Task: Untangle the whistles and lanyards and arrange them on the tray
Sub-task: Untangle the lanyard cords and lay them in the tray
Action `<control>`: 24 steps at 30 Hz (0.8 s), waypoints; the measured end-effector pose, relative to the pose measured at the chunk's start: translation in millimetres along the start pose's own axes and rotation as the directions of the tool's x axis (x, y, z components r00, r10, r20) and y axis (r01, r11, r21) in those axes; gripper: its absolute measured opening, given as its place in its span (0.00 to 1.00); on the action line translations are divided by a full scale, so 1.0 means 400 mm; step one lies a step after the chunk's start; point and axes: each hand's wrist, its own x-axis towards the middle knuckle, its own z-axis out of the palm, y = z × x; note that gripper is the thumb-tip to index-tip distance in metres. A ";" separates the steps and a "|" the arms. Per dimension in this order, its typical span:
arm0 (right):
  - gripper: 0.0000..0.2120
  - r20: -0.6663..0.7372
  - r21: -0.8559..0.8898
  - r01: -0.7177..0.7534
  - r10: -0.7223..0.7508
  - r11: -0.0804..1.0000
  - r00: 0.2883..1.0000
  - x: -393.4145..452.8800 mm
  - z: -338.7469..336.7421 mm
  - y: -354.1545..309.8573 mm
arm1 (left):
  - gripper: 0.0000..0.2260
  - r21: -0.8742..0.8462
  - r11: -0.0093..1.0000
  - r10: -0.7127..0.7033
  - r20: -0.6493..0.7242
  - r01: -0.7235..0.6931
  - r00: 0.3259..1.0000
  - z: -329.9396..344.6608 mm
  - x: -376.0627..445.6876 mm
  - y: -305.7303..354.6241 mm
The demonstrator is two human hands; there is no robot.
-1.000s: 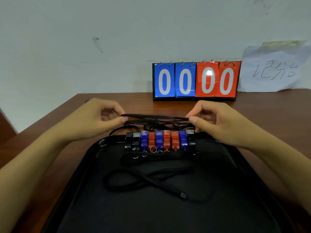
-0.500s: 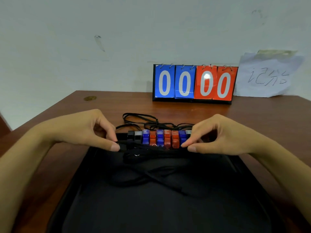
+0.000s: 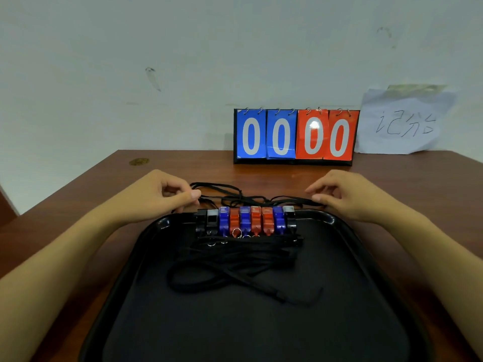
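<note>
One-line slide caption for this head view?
Both hands, left hand and right hand, reach for loose lanyards behind whistles lined on tray.

- Tray (image 3: 371, 259): black.
- Whistles (image 3: 245, 221): black, blue and red in a row.
- Cords (image 3: 235, 259): black.
- Scoreboard (image 3: 296, 135): blue and red cards, white zeros.
- Table (image 3: 78, 205): brown.
</note>
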 end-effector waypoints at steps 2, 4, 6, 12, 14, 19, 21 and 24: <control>0.15 0.081 -0.022 -0.025 0.026 0.999 0.996 0.006 0.007 0.009 | 0.14 0.045 0.999 0.024 0.024 -0.025 0.999 0.004 0.030 0.016; 0.15 0.115 -0.028 -0.041 0.044 0.999 0.992 0.007 0.004 0.012 | 0.13 0.077 0.995 0.064 0.039 -0.067 0.997 0.008 0.060 0.034; 0.12 0.130 -0.008 -0.030 0.031 1.000 0.991 0.005 0.001 0.018 | 0.11 0.066 0.993 0.096 0.037 -0.098 0.995 0.020 0.076 0.044; 0.05 0.097 -0.073 -0.026 0.033 0.997 0.995 0.008 0.009 0.022 | 0.06 -0.006 0.987 0.158 -0.047 -0.158 0.986 0.057 0.066 0.028; 0.06 -0.028 -0.031 0.003 -0.004 1.000 1.000 0.008 0.003 0.006 | 0.06 -0.015 0.984 0.174 -0.088 -0.176 0.981 0.055 0.060 0.027; 0.04 -0.253 0.178 0.167 -0.118 0.970 0.960 -0.018 -0.047 -0.134 | 0.10 -0.035 0.975 0.213 -0.152 -0.220 0.965 0.058 0.053 0.054; 0.04 -0.249 0.237 0.231 -0.171 0.944 0.953 -0.025 -0.051 -0.198 | 0.11 -0.016 0.969 0.244 -0.115 -0.247 0.963 0.067 0.052 0.072; 0.05 -0.231 0.285 0.290 -0.228 0.914 0.946 -0.017 -0.045 -0.272 | 0.13 -0.028 0.967 0.249 -0.065 -0.252 0.966 0.084 0.050 0.089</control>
